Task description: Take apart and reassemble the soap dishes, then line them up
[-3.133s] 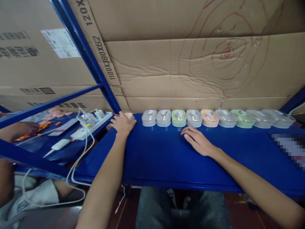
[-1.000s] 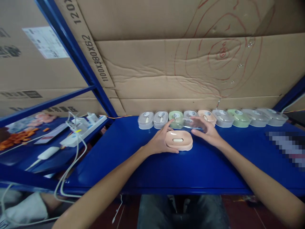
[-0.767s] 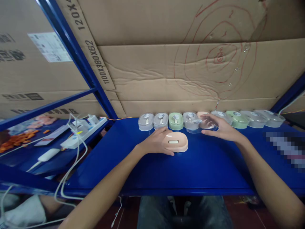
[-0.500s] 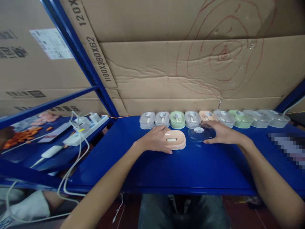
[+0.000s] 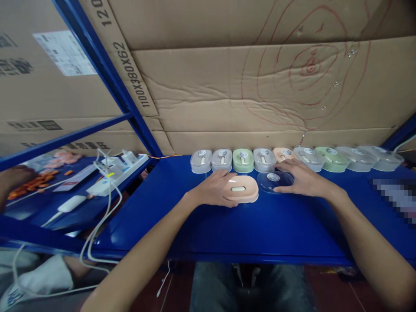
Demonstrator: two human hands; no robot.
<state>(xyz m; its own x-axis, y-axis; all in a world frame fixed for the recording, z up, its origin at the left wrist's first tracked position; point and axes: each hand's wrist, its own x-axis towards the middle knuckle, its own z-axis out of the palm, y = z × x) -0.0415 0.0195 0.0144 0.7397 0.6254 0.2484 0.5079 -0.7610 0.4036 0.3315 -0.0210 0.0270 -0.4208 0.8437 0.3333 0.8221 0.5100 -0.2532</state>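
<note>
My left hand (image 5: pixel 216 189) grips the left end of a peach oval plastic box (image 5: pixel 247 195), which rests on the blue table with a white pill-shaped piece in the slot on its top. Its fingers cover that end of the box. To the right, my right hand (image 5: pixel 300 177) has its thumb and fingers around the right side of a clear oval lid (image 5: pixel 266 183) bearing a round sticker. The lid is just beside the box, apart from it. Behind them stands a row of several lidded boxes, among them a green box (image 5: pixel 243 161) and a grey box (image 5: pixel 201 162).
Cardboard (image 5: pixel 208 82) with red rings stands behind the row. On the left, beyond a blue frame post (image 5: pixel 107 65), are a power strip (image 5: pixel 118 175), cables and orange pieces (image 5: pixel 35 182) near another person's hand (image 5: pixel 14 177). A blurred item (image 5: pixel 394 197) lies at right.
The peach box has shifted slightly right with my left hand. My right hand stays at the lid. The other person's hand has come further into view at left.
</note>
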